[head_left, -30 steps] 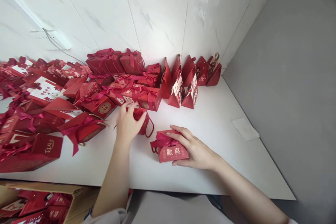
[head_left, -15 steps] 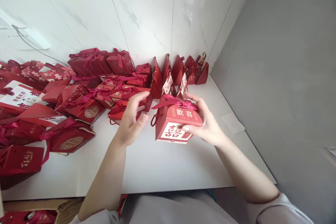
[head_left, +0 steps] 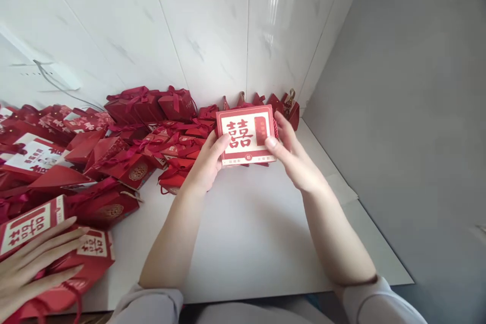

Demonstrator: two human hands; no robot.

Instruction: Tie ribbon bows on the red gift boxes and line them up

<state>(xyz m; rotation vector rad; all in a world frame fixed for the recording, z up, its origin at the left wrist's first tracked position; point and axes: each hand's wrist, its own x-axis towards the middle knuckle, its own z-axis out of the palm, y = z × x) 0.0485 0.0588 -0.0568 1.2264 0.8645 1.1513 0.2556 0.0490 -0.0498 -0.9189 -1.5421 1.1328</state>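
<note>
Both my hands hold up one red gift box point(head_left: 246, 134), its white panel with a large red character facing me. My left hand point(head_left: 207, 164) grips the box's left edge with thumb and fingers. On the right edge, my right hand point(head_left: 294, 154) pinches it the same way. The box hangs above the white table point(head_left: 246, 233), in front of the heap of red boxes.
Many red ribboned gift boxes point(head_left: 125, 152) crowd the table's left and back, up to the tiled wall point(head_left: 197, 35). Another person's hand point(head_left: 32, 263) rests on red boxes at the lower left. A grey wall point(head_left: 417, 111) bounds the right side.
My right hand lifted the box and turned it so its white panel faces me; my left hand left the small box and took the other edge. Another person's hand appeared at lower left.
</note>
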